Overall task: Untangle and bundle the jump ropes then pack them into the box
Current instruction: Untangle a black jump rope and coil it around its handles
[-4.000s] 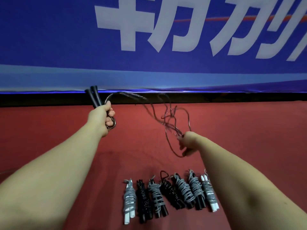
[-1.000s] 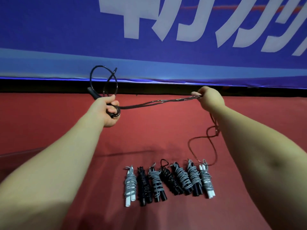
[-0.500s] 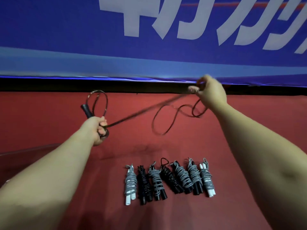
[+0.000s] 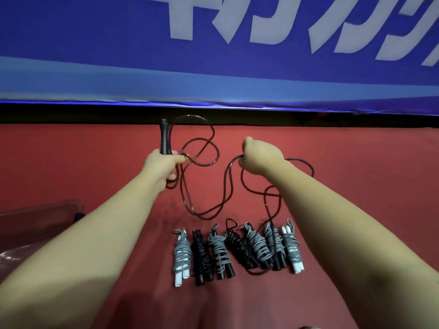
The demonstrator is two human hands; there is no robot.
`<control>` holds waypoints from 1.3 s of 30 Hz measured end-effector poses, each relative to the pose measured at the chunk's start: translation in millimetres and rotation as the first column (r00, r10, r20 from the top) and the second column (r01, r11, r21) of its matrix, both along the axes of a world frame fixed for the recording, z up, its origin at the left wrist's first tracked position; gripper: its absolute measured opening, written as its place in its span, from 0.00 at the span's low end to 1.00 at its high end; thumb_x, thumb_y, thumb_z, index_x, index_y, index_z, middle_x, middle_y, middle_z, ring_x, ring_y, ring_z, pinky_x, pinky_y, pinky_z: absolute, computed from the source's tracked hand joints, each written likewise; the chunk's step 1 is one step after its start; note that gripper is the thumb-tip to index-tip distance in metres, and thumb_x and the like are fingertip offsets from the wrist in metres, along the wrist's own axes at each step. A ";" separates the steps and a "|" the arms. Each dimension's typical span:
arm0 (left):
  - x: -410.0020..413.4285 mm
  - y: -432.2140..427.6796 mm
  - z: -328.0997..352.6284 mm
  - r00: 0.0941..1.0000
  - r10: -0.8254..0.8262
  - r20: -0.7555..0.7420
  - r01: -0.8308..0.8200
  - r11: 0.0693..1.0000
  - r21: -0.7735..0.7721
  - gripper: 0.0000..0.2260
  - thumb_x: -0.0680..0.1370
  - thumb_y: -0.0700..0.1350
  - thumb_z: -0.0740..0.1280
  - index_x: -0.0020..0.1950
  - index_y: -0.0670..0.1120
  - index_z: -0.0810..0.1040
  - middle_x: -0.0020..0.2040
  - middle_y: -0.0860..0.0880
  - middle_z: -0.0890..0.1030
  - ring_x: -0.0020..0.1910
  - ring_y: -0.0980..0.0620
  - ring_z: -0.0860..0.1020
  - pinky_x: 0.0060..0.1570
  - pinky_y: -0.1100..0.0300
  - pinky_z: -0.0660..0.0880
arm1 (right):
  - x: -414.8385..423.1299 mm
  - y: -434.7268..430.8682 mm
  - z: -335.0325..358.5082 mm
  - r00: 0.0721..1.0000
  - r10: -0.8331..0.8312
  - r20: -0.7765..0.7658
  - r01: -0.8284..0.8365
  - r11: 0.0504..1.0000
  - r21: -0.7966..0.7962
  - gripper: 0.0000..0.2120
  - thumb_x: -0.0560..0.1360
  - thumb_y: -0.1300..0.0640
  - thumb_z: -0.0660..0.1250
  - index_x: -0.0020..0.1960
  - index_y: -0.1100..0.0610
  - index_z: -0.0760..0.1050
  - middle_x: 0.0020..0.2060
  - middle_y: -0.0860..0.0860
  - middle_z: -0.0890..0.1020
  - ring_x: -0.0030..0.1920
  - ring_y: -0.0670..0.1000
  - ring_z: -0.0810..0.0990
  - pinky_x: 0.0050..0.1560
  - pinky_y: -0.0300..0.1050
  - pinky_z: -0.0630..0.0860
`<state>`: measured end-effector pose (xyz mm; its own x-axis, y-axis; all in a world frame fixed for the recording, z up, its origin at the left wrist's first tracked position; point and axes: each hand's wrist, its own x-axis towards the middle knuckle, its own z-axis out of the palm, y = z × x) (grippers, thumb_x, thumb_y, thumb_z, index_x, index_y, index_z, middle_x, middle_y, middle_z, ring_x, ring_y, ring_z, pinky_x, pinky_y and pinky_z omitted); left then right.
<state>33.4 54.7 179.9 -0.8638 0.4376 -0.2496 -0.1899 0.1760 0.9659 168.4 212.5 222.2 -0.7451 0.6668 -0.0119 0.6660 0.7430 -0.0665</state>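
My left hand (image 4: 162,168) grips the black handles (image 4: 164,136) of a black jump rope, which stick up out of my fist. The rope's thin black cord (image 4: 204,186) loops loosely between both hands and sags toward the floor. My right hand (image 4: 259,156) holds the cord in a closed fist, with slack trailing off behind my right wrist. Below my hands, several bundled jump ropes (image 4: 237,250) lie side by side in a row on the red floor, some grey with white handles, some black.
A clear plastic box (image 4: 40,224) shows at the left edge, partly hidden by my left forearm. A blue banner with white lettering (image 4: 213,55) runs along the far side, above a dark gap at the floor's edge.
My right hand has come down and in toward the left hand. The cord, stretched between the hands before, now hangs in slack loops. My left hand has risen, the handles pointing upright.
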 end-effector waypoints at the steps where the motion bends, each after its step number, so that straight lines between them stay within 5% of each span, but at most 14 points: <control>1: 3.7 -2.6 5.4 0.999 -0.026 0.045 0.026 1.000 0.007 0.12 0.73 0.34 0.70 0.43 0.46 0.69 0.32 0.49 0.66 0.24 0.56 0.61 0.16 0.69 0.58 | 0.9 -2.1 0.2 0.999 -0.033 0.017 0.033 0.999 0.017 0.13 0.76 0.59 0.59 0.60 0.60 0.67 0.51 0.57 0.79 0.44 0.59 0.74 0.41 0.47 0.68; 3: 13.2 -9.7 17.1 0.960 -0.157 0.231 0.143 0.987 0.075 0.14 0.72 0.37 0.72 0.37 0.47 0.66 0.27 0.52 0.63 0.19 0.60 0.58 0.15 0.68 0.55 | 0.8 -7.5 1.1 0.994 -0.083 0.071 0.081 0.996 0.023 0.12 0.76 0.62 0.58 0.59 0.60 0.71 0.52 0.56 0.79 0.47 0.59 0.76 0.43 0.46 0.69; 6: 28.0 -17.7 31.2 0.735 -0.419 0.533 0.306 0.907 0.291 0.17 0.72 0.51 0.69 0.31 0.49 0.63 0.22 0.55 0.61 0.16 0.60 0.58 0.16 0.70 0.54 | 0.3 -10.6 0.2 0.980 -0.090 0.180 0.098 0.995 -0.034 0.11 0.76 0.61 0.58 0.55 0.58 0.77 0.52 0.55 0.79 0.47 0.57 0.76 0.46 0.46 0.70; 8: 26.9 -16.6 35.2 0.659 -0.424 0.621 0.159 0.885 0.437 0.16 0.76 0.54 0.65 0.34 0.47 0.65 0.23 0.54 0.70 0.16 0.61 0.63 0.16 0.70 0.55 | 1.2 -6.1 -1.1 0.975 -0.096 0.198 0.114 0.990 -0.081 0.11 0.77 0.58 0.59 0.54 0.58 0.77 0.52 0.55 0.79 0.48 0.57 0.76 0.47 0.46 0.71; 10: 18.9 -13.4 35.4 0.658 -0.325 0.679 -0.067 0.873 0.483 0.15 0.80 0.53 0.60 0.39 0.45 0.67 0.38 0.44 0.82 0.19 0.61 0.70 0.16 0.71 0.58 | 5.0 -0.4 -1.9 0.979 -0.100 0.178 0.122 0.986 -0.115 0.12 0.78 0.54 0.59 0.54 0.59 0.77 0.53 0.56 0.79 0.47 0.58 0.75 0.47 0.46 0.71; 12: 11.9 -12.2 34.2 0.782 -0.228 0.580 -0.092 0.878 0.469 0.16 0.81 0.52 0.59 0.38 0.44 0.66 0.53 0.40 0.81 0.19 0.61 0.71 0.16 0.70 0.58 | 9.3 2.3 -0.9 0.989 -0.076 0.129 0.094 0.986 -0.140 0.16 0.79 0.50 0.59 0.56 0.61 0.76 0.55 0.58 0.79 0.51 0.60 0.76 0.48 0.46 0.71; 14: 15.1 -11.3 31.6 0.948 -0.212 0.238 0.120 0.928 0.352 0.16 0.81 0.50 0.60 0.37 0.43 0.68 0.53 0.42 0.80 0.18 0.60 0.65 0.16 0.69 0.57 | 11.5 -0.1 3.2 0.997 -0.021 0.077 0.033 0.986 -0.164 0.19 0.80 0.48 0.58 0.59 0.62 0.74 0.56 0.59 0.79 0.56 0.60 0.76 0.49 0.45 0.70; 16: 26.7 -8.9 30.5 0.941 -0.302 -0.152 0.323 0.937 0.131 0.10 0.79 0.47 0.66 0.43 0.42 0.74 0.42 0.46 0.82 0.19 0.58 0.62 0.19 0.68 0.59 | 8.9 -7.7 8.6 0.997 0.050 0.055 -0.040 0.983 -0.178 0.19 0.80 0.48 0.58 0.60 0.62 0.74 0.55 0.59 0.79 0.56 0.60 0.76 0.49 0.46 0.70; 18: 36.5 -5.8 30.4 0.854 -0.397 -0.337 0.399 0.915 -0.066 0.07 0.75 0.46 0.71 0.45 0.45 0.76 0.30 0.51 0.74 0.20 0.57 0.63 0.21 0.67 0.62 | 3.1 -17.3 13.5 0.994 0.106 0.019 -0.102 0.983 -0.155 0.18 0.79 0.49 0.60 0.57 0.63 0.76 0.52 0.59 0.80 0.54 0.59 0.77 0.48 0.46 0.71; 22: 43.0 -0.6 24.3 0.858 -0.482 -0.178 0.480 0.875 -0.060 0.10 0.72 0.42 0.73 0.52 0.45 0.77 0.38 0.50 0.78 0.22 0.56 0.63 0.22 0.66 0.61 | -5.3 -28.1 20.9 0.981 0.111 -0.160 -0.133 0.982 -0.132 0.12 0.76 0.54 0.65 0.54 0.61 0.75 0.46 0.56 0.79 0.48 0.56 0.77 0.43 0.45 0.71; 26: 40.9 0.7 27.8 0.874 -0.430 -0.227 0.429 0.902 -0.055 0.03 0.76 0.39 0.67 0.44 0.45 0.77 0.33 0.50 0.76 0.19 0.58 0.62 0.20 0.68 0.60 | -4.7 -27.7 23.5 0.965 0.117 -0.233 -0.144 0.984 -0.102 0.07 0.76 0.55 0.64 0.52 0.57 0.73 0.43 0.52 0.75 0.44 0.53 0.73 0.41 0.43 0.67; 31: 15.8 -10.4 36.2 0.937 -0.338 -0.083 0.347 0.926 0.146 0.09 0.80 0.37 0.60 0.39 0.43 0.73 0.29 0.50 0.67 0.17 0.61 0.57 0.18 0.70 0.52 | 29.0 26.8 5.3 0.962 -0.200 -0.186 0.214 0.975 0.061 0.13 0.75 0.47 0.62 0.54 0.54 0.73 0.51 0.54 0.79 0.54 0.59 0.77 0.49 0.48 0.68; 35: -3.6 -21.3 19.8 0.981 -0.195 0.016 0.190 0.968 0.161 0.11 0.81 0.39 0.59 0.38 0.43 0.71 0.31 0.50 0.66 0.16 0.62 0.57 0.16 0.71 0.52 | 67.0 65.8 -14.9 0.803 -0.516 -0.299 0.446 0.853 -0.273 0.24 0.72 0.37 0.64 0.57 0.55 0.70 0.54 0.55 0.78 0.54 0.59 0.78 0.52 0.49 0.72; 39: -12.9 -14.6 -1.4 0.991 -0.026 0.134 0.005 0.988 0.156 0.12 0.81 0.39 0.58 0.38 0.44 0.69 0.32 0.49 0.65 0.14 0.61 0.59 0.15 0.70 0.53 | 52.0 51.2 -23.6 0.754 -0.409 -0.514 0.094 0.841 -0.532 0.13 0.71 0.51 0.73 0.50 0.56 0.74 0.40 0.50 0.78 0.38 0.49 0.76 0.42 0.42 0.72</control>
